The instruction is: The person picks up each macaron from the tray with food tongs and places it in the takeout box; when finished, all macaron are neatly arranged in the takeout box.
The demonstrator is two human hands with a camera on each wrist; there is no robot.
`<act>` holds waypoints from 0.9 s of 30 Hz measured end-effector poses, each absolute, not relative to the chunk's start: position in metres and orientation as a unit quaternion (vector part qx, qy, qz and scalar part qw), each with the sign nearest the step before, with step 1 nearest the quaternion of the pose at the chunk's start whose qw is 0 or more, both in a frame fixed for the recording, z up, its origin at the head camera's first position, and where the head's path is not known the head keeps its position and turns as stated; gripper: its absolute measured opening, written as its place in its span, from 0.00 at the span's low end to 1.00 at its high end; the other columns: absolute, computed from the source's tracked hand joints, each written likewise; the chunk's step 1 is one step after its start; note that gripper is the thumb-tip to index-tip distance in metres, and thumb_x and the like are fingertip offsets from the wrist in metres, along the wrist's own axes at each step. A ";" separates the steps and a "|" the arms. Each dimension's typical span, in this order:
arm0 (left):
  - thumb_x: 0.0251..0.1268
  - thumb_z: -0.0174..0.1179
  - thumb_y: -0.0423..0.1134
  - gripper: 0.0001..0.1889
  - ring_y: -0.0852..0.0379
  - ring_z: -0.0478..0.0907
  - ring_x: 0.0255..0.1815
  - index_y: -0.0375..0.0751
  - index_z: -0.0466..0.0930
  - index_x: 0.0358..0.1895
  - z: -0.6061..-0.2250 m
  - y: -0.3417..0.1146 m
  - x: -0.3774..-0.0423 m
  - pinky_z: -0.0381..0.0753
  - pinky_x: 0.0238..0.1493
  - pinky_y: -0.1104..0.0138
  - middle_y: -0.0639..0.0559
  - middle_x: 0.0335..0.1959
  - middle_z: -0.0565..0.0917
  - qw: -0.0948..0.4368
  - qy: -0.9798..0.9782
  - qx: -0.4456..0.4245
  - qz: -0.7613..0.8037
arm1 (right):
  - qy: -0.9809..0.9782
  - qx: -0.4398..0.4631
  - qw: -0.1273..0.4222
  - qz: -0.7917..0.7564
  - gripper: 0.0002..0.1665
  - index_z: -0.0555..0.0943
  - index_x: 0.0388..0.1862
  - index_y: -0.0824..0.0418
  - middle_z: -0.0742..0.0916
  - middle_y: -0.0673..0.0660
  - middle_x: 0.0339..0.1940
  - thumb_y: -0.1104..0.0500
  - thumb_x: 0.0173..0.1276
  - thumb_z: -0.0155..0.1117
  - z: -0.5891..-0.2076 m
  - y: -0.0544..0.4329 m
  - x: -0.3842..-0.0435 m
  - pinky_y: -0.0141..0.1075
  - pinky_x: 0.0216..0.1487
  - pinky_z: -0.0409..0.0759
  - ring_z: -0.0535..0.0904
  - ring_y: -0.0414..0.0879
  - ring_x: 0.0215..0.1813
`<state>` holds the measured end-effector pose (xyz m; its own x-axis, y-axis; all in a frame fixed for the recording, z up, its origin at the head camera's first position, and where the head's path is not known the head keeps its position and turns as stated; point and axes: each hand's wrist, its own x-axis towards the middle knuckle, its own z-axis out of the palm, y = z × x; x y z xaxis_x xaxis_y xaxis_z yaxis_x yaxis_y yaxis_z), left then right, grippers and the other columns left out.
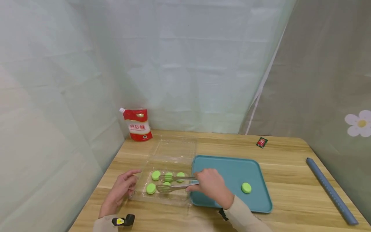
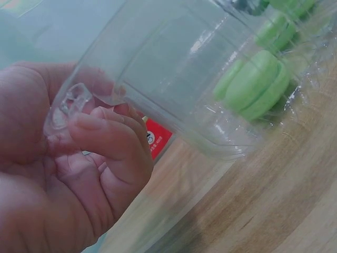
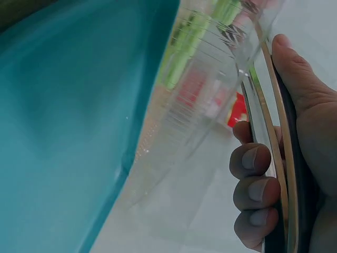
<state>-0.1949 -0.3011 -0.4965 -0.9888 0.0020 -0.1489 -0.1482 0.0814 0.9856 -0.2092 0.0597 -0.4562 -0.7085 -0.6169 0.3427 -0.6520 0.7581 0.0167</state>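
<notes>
My left hand [image 1: 121, 190] grips the left edge of a clear plastic box [image 1: 160, 201], and its fingers [image 2: 113, 132] curl at the corner in the left wrist view. Several green macarons [image 1: 151, 188] sit inside the box in two rows. With my right hand [image 1: 213, 187] I hold metal tongs [image 1: 181, 186], fingers and thumb wrapped on the handles in the right wrist view. The slotted tong tips stand apart over the macarons and partly cover two of them. One more macaron [image 1: 246, 188] lies on the blue tray [image 1: 226, 164] to the right.
The box's clear lid [image 1: 175, 148] is folded back behind it. A red and white sugar pouch [image 1: 138, 125] stands at the back left. A small red and green packet [image 1: 261, 142] lies at the back right, and a long grey-blue bar [image 1: 331, 190] runs along the right edge.
</notes>
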 end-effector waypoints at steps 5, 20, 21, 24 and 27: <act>0.70 0.47 0.27 0.26 0.62 0.63 0.19 0.26 0.65 0.71 -0.496 -0.299 -0.193 0.65 0.19 0.73 0.54 0.21 0.66 0.054 0.732 -0.047 0.678 | -0.922 0.342 0.178 0.032 0.36 0.61 0.13 0.47 0.54 0.43 0.11 0.26 0.53 0.68 -0.459 0.055 -0.209 0.31 0.18 0.42 0.45 0.35 0.15; 0.73 0.47 0.28 0.25 0.61 0.64 0.19 0.27 0.65 0.71 -0.492 -0.298 -0.193 0.66 0.19 0.72 0.53 0.22 0.67 0.054 0.740 -0.038 0.670 | -0.921 0.339 0.188 0.035 0.35 0.62 0.13 0.47 0.53 0.43 0.11 0.24 0.53 0.66 -0.459 0.055 -0.204 0.30 0.19 0.41 0.44 0.35 0.15; 0.72 0.47 0.28 0.25 0.61 0.64 0.19 0.27 0.66 0.71 -0.492 -0.299 -0.193 0.66 0.19 0.72 0.53 0.22 0.67 0.053 0.740 -0.039 0.670 | -0.922 0.338 0.183 0.036 0.35 0.63 0.13 0.47 0.53 0.43 0.11 0.24 0.53 0.66 -0.459 0.055 -0.204 0.30 0.19 0.41 0.44 0.35 0.15; 0.72 0.47 0.28 0.25 0.62 0.63 0.19 0.27 0.66 0.70 -0.492 -0.299 -0.193 0.65 0.19 0.72 0.53 0.22 0.66 0.052 0.739 -0.042 0.670 | -0.926 0.335 0.168 0.042 0.35 0.64 0.13 0.47 0.55 0.42 0.11 0.24 0.53 0.66 -0.459 0.054 -0.204 0.30 0.18 0.43 0.46 0.35 0.15; 0.72 0.47 0.28 0.25 0.62 0.63 0.19 0.26 0.66 0.70 -0.492 -0.299 -0.192 0.65 0.19 0.72 0.53 0.22 0.66 0.053 0.739 -0.043 0.670 | -0.928 0.334 0.155 0.052 0.35 0.63 0.13 0.47 0.55 0.42 0.11 0.25 0.53 0.67 -0.461 0.052 -0.204 0.30 0.17 0.44 0.46 0.35 0.15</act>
